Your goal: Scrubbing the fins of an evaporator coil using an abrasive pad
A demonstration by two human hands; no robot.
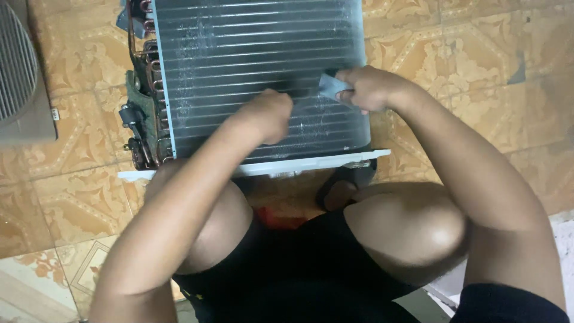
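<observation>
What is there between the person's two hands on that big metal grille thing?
In the head view, only a short bare stretch of the finned coil panel lies between the left hand and the right hand, which grips a small grey pad.

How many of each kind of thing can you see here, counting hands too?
Hands: 2, left hand and right hand
Finned coil panel: 1
Small grey-blue piece in the right hand: 1
Grey grille: 1
Dark sandal: 1
Total: 6
</observation>
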